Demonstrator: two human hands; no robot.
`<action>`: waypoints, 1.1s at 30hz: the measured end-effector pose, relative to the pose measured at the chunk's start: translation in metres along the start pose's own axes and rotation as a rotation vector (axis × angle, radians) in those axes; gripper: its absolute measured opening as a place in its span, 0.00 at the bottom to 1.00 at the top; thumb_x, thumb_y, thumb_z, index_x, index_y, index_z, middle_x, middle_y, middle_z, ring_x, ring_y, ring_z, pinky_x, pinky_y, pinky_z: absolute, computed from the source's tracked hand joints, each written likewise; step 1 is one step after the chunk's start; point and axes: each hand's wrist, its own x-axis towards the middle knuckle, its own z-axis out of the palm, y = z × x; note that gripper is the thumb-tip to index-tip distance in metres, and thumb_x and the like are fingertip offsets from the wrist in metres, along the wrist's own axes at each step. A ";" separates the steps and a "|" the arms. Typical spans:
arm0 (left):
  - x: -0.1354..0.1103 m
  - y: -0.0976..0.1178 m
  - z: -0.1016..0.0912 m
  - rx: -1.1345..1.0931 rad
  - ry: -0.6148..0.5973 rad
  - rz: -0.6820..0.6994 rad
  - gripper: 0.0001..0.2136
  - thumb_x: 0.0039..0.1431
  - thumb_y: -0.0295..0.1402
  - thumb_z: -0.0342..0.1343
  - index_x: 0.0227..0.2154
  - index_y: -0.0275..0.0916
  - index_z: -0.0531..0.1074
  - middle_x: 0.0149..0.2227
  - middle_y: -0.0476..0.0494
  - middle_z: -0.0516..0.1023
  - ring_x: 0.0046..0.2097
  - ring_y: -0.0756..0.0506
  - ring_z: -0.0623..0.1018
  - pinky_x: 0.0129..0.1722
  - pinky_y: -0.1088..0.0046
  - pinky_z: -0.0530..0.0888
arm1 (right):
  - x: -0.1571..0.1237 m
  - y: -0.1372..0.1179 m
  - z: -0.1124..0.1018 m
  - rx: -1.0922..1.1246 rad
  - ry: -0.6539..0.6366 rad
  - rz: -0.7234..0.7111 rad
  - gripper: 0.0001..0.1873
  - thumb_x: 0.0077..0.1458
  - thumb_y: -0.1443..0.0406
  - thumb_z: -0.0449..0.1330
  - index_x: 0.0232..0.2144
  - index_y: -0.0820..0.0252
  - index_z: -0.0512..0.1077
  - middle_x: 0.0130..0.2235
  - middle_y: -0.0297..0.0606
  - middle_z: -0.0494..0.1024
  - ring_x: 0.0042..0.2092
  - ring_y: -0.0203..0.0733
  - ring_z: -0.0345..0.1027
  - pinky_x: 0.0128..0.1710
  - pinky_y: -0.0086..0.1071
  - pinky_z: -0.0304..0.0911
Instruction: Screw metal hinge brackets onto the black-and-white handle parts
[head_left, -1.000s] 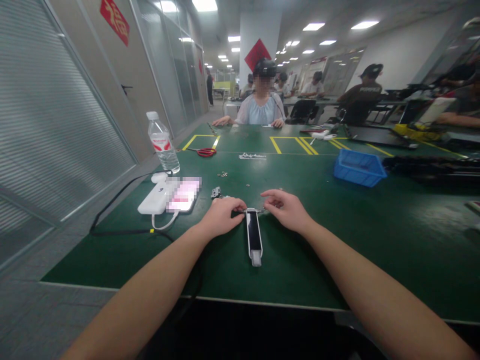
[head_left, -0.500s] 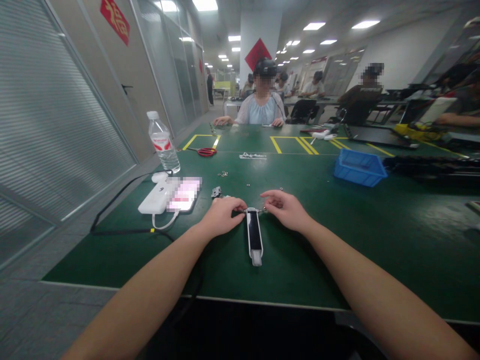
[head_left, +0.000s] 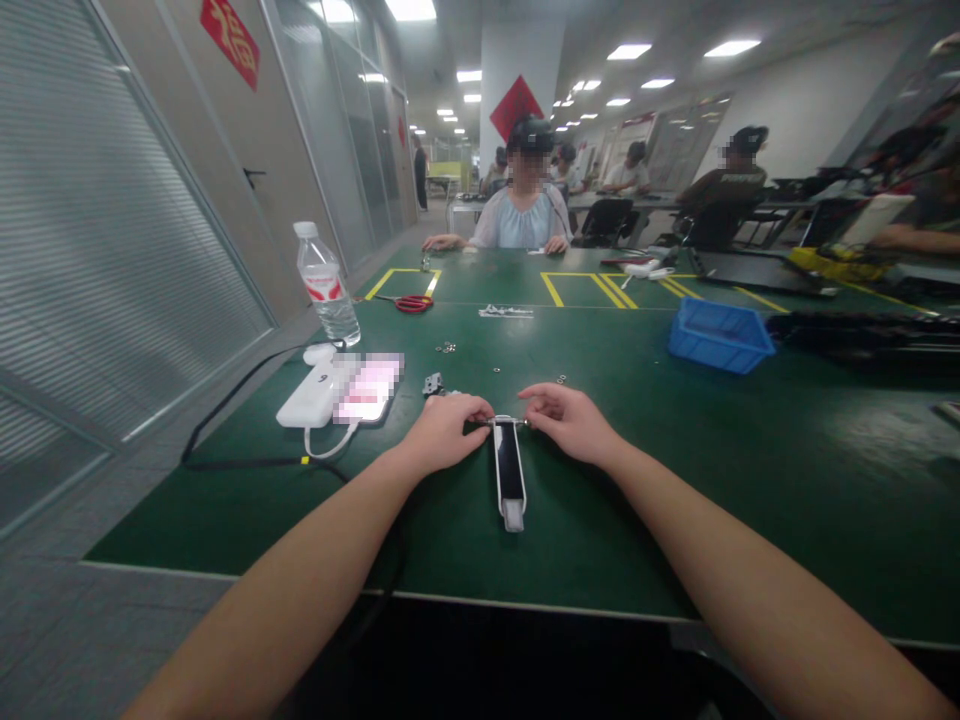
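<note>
- The blue plastic bin (head_left: pixel 718 338) stands on the green table mat (head_left: pixel 675 480), well apart to the right of the hands. Its wall hides what is inside, so I cannot tell the content.
- The clear plastic water bottle (head_left: pixel 325 287) with white cap and red label stands upright at the left edge of the mat. How much water it holds I cannot tell.
- The left hand (head_left: pixel 442 432) is curled almost closed, with its fingertips pinched on the left end of a thin metal piece (head_left: pixel 504 422).
- The right hand (head_left: pixel 574 422) is also nearly closed. Thumb and forefinger pinch the right end of the same piece, and the other fingers are bent loosely.
- This thin metal piece lies across the far end of one long narrow black device with white frame (head_left: pixel 509 472). The device lies flat on the mat between the two hands and points toward the person. The piece is too small to tell its kind.
- One small metal hinge part (head_left: pixel 431 383) lies just beyond the left hand.
- A few small metal rings (head_left: pixel 446 348) lie farther away; I cannot count them exactly.
- One white power bank (head_left: pixel 309 402) lies at the left beside a blurred phone (head_left: pixel 367 388), with one cable.
- One pair of red scissors (head_left: pixel 412 304) lies behind the bottle.
- One person in a light blue top (head_left: pixel 523 222) sits across the table, both hands on it.
</note>
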 end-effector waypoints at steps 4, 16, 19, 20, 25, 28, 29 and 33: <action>0.000 -0.001 0.000 -0.001 0.002 0.000 0.07 0.54 0.28 0.55 0.37 0.38 0.73 0.34 0.47 0.78 0.37 0.47 0.76 0.39 0.71 0.70 | 0.000 0.000 0.001 0.019 -0.002 0.014 0.14 0.48 0.69 0.58 0.40 0.61 0.68 0.29 0.33 0.74 0.29 0.35 0.69 0.32 0.33 0.66; 0.001 0.000 -0.001 -0.001 -0.004 0.005 0.07 0.54 0.28 0.55 0.37 0.38 0.73 0.34 0.46 0.78 0.37 0.47 0.76 0.40 0.70 0.71 | 0.000 0.001 0.003 0.053 0.015 0.055 0.12 0.49 0.72 0.58 0.39 0.62 0.70 0.33 0.38 0.78 0.32 0.36 0.74 0.38 0.35 0.71; 0.001 0.000 -0.001 -0.005 -0.005 0.008 0.07 0.54 0.28 0.55 0.37 0.38 0.73 0.34 0.46 0.78 0.37 0.47 0.76 0.40 0.70 0.71 | 0.001 0.002 0.002 0.083 0.016 0.056 0.14 0.47 0.73 0.59 0.39 0.61 0.70 0.33 0.38 0.79 0.33 0.36 0.74 0.39 0.35 0.72; 0.000 0.000 -0.001 -0.007 -0.004 0.007 0.07 0.54 0.28 0.55 0.37 0.38 0.73 0.34 0.46 0.78 0.38 0.47 0.76 0.40 0.70 0.71 | 0.001 0.002 0.002 0.093 0.016 0.055 0.14 0.47 0.73 0.59 0.39 0.61 0.70 0.32 0.38 0.79 0.33 0.36 0.74 0.39 0.35 0.72; 0.000 0.001 -0.001 -0.004 -0.008 -0.004 0.07 0.54 0.28 0.55 0.37 0.38 0.73 0.35 0.46 0.78 0.38 0.47 0.76 0.40 0.70 0.70 | 0.000 -0.002 -0.001 0.124 0.001 0.060 0.15 0.46 0.72 0.60 0.40 0.62 0.70 0.33 0.38 0.79 0.33 0.37 0.74 0.41 0.37 0.71; 0.000 0.001 -0.001 -0.005 -0.012 -0.008 0.07 0.54 0.28 0.55 0.37 0.38 0.73 0.35 0.46 0.78 0.38 0.47 0.76 0.40 0.70 0.70 | -0.001 -0.004 -0.001 0.116 -0.007 0.081 0.15 0.46 0.71 0.61 0.40 0.63 0.70 0.33 0.39 0.78 0.34 0.37 0.74 0.42 0.38 0.71; 0.000 0.001 -0.001 -0.008 -0.012 -0.006 0.07 0.54 0.28 0.55 0.37 0.38 0.73 0.35 0.47 0.78 0.38 0.47 0.76 0.40 0.70 0.70 | -0.001 -0.005 -0.001 0.116 -0.010 0.083 0.15 0.45 0.70 0.62 0.40 0.63 0.70 0.33 0.39 0.78 0.34 0.38 0.74 0.42 0.39 0.71; 0.000 0.000 -0.001 -0.014 -0.002 0.009 0.07 0.54 0.28 0.55 0.37 0.38 0.73 0.35 0.47 0.78 0.38 0.47 0.76 0.40 0.71 0.70 | -0.001 -0.004 0.000 0.116 -0.014 0.066 0.16 0.45 0.69 0.63 0.40 0.63 0.71 0.34 0.40 0.78 0.35 0.38 0.74 0.42 0.39 0.71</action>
